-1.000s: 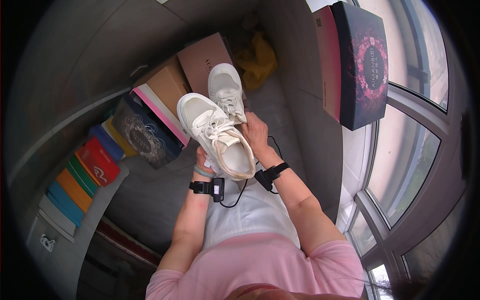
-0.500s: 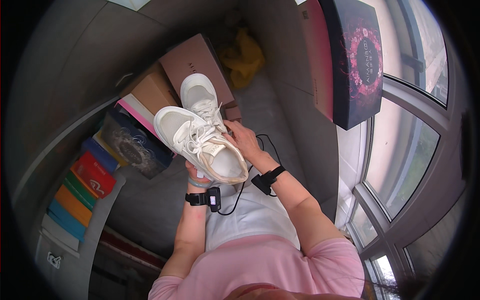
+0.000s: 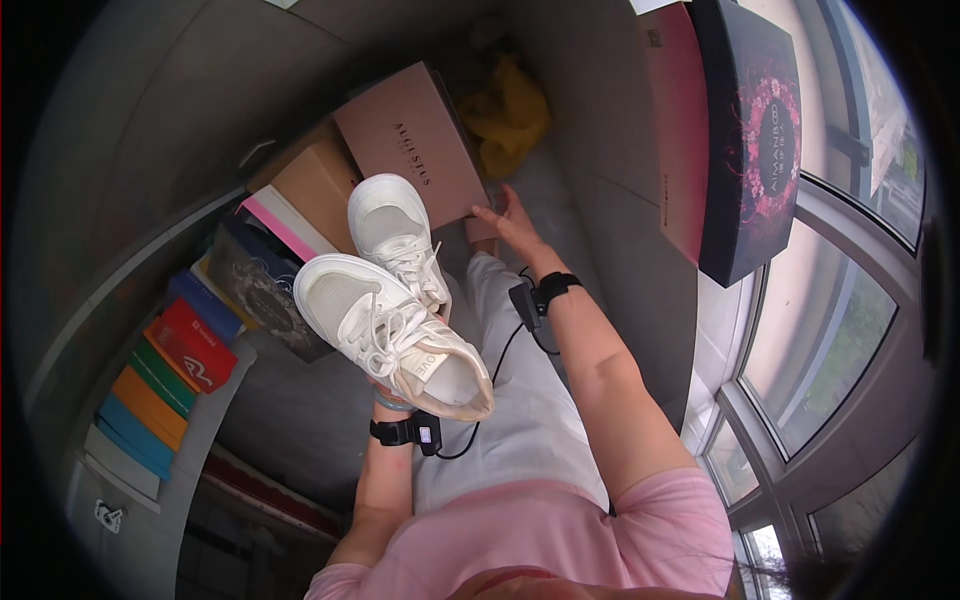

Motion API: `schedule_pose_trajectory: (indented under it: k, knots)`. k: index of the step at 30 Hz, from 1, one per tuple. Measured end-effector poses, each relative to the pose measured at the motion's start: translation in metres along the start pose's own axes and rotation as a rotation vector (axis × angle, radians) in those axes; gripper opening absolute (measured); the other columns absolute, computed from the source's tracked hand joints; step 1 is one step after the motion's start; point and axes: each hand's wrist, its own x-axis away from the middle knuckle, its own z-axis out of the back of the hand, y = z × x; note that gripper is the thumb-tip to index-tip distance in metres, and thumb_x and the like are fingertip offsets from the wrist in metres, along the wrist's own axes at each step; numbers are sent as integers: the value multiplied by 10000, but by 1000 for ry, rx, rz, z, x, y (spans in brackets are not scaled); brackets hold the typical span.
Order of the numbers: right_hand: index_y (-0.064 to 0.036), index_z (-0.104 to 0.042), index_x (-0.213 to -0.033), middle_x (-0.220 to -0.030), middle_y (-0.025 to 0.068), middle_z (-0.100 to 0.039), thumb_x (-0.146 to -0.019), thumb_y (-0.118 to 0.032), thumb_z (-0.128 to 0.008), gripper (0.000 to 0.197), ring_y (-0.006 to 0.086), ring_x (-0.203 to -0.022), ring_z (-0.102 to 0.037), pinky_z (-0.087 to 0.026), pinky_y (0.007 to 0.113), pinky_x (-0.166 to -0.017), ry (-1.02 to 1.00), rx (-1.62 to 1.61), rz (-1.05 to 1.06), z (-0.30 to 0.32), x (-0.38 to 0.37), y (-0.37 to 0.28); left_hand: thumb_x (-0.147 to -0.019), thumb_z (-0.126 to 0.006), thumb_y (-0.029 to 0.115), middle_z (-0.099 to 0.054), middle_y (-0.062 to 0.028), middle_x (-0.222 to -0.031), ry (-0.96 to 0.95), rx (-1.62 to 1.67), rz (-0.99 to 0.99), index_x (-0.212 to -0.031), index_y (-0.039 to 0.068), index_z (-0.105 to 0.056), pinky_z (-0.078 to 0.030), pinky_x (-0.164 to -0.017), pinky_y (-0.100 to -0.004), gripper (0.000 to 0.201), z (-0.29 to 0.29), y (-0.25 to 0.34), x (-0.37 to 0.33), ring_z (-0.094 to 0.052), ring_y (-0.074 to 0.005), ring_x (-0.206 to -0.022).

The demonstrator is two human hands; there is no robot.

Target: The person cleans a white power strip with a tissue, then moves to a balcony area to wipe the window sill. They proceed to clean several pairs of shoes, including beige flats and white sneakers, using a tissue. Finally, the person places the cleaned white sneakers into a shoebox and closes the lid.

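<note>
A pair of white lace-up sneakers, one shoe (image 3: 385, 325) overlapping the other shoe (image 3: 392, 215), rests over my left hand (image 3: 381, 388). That hand grips them from underneath, and the shoes hide most of it. My right hand (image 3: 515, 222) is stretched forward with its fingers apart, nothing held. Its thumb side is at the near right corner of a pink shoebox (image 3: 400, 150); whether it touches the box I cannot tell. The box stands tilted beyond the sneakers.
Left of the pink box, brown (image 3: 312, 185) and dark patterned boxes (image 3: 262, 285) are lined up. Further left is a row of colourful boxes (image 3: 165, 375). Yellow cloth (image 3: 508, 112) lies behind. A dark flowered box (image 3: 765, 140) stands by the window at right. Cables hang from my wrist devices.
My right hand has left the sneakers and reached forward to the pink box. The sneakers have come lower, nearer my body, on my left hand. The view has shifted a little.
</note>
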Motion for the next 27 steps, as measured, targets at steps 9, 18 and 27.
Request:
schedule_pose_trajectory:
  k: [9, 18, 27]
  knots:
    - [-59, -330, -1398, -1246, 106, -521, -773, -224, -776, 785, 207, -1128, -528, -484, 323, -857, -165, -371, -161, -14, -26, -13, -867, -493, 539, -432, -160, -1406, 98, 29, 18, -1427, 60, -331, -391, -1062, -462, 754, 22, -1, 22, -465, -335, -1255]
    - [-130, -397, -1278, -1131, 65, -544, -750, -19, -749, 644, 138, -940, -576, -488, 253, -700, -296, -590, -74, -13, -18, -30, -884, -477, 512, -429, -163, -1408, 142, 87, 11, -1427, 54, -328, -390, -1063, -461, 726, 38, -11, 29, -461, -335, -1259]
    - [-187, -470, -1247, -1052, 28, -608, -773, 41, -666, 561, 123, -928, -573, -432, 258, -733, -221, -814, 53, 47, 50, -9, -901, -462, 486, -426, -165, -1410, 151, 110, 12, -1427, 48, -324, -390, -1063, -460, 698, 48, -10, 37, -457, -335, -1263]
